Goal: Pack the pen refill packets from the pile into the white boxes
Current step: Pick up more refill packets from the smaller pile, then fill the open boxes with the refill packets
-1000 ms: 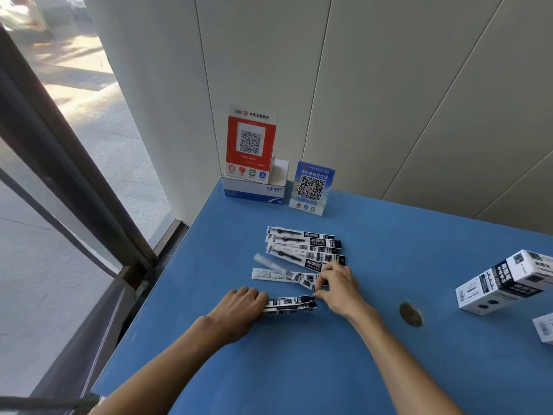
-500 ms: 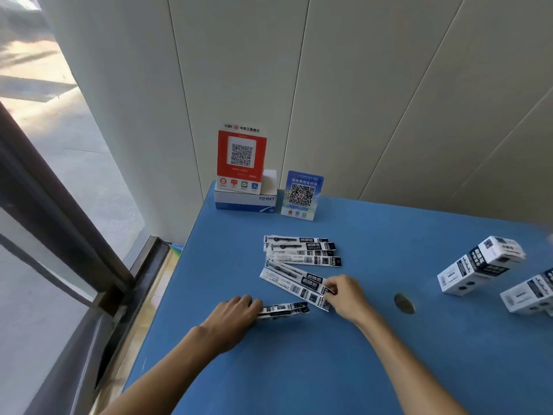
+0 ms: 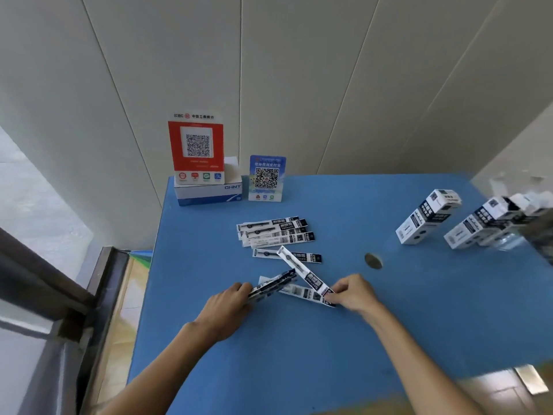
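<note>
Black-and-white pen refill packets (image 3: 275, 233) lie in a loose pile on the blue table (image 3: 299, 348). My left hand (image 3: 227, 301) grips a small stack of packets (image 3: 270, 285), tilted up to the right. My right hand (image 3: 351, 292) pinches the near end of a long packet (image 3: 302, 271) that slants up and left, with another packet (image 3: 299, 292) under it. White boxes with black print stand at the right: one (image 3: 425, 218) alone, others (image 3: 484, 224) blurred beside it.
A red QR sign (image 3: 196, 148) stands on a white-and-blue carton (image 3: 209, 193) at the back, a blue QR sign (image 3: 266, 178) next to it. A round cap (image 3: 373, 260) sits in the table. The table's left edge drops beside a window frame (image 3: 98, 283).
The view shifted right, bringing more boxes in. My right hand dragged packets from the pile toward me, and my left hand's stack tilted up off the table.
</note>
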`<state>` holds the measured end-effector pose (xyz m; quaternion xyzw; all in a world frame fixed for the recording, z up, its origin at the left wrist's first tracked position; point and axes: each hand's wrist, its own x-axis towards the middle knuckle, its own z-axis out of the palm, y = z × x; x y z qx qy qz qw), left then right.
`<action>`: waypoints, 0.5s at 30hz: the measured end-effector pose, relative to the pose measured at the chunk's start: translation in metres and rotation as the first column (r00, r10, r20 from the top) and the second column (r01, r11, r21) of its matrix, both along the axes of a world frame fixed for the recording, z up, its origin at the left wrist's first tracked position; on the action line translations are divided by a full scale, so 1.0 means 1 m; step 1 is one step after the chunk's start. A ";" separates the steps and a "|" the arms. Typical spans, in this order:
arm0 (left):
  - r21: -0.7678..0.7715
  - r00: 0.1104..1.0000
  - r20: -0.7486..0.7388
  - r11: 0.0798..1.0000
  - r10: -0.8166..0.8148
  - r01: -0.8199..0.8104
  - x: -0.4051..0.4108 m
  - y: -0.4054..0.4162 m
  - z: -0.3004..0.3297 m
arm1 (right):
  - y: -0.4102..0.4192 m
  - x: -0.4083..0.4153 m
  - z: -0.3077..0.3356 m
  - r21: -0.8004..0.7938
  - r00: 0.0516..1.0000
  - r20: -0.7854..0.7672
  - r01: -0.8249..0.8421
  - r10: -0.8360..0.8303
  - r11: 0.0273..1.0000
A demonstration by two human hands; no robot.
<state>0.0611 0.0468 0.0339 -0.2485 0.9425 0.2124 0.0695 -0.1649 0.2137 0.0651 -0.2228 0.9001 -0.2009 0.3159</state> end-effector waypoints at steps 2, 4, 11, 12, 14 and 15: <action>0.043 0.999 -0.043 0.999 0.032 -0.030 -0.008 0.003 0.000 | 0.013 0.003 0.002 -0.083 0.994 0.035 0.102 -0.099 0.991; 0.099 0.994 -0.089 0.993 0.067 -0.058 -0.019 0.008 0.002 | 0.027 0.001 0.007 -0.185 0.972 0.108 0.227 -0.210 0.956; 0.218 0.981 -0.152 0.972 0.119 -0.085 -0.059 0.055 0.017 | 0.096 -0.029 0.033 -0.463 0.911 0.047 0.383 -0.409 0.799; 0.221 0.981 -0.160 0.972 0.112 -0.075 -0.066 0.066 0.019 | 0.109 -0.036 0.036 -0.491 0.908 -0.001 0.364 -0.419 0.791; 0.221 0.979 -0.174 0.973 0.105 -0.065 -0.083 0.089 0.024 | 0.135 -0.053 0.042 -0.533 0.900 -0.088 0.320 -0.427 0.783; 0.225 0.977 -0.181 0.972 0.112 -0.070 -0.093 0.103 0.027 | 0.148 -0.061 0.046 -0.551 0.895 -0.122 0.299 -0.430 0.779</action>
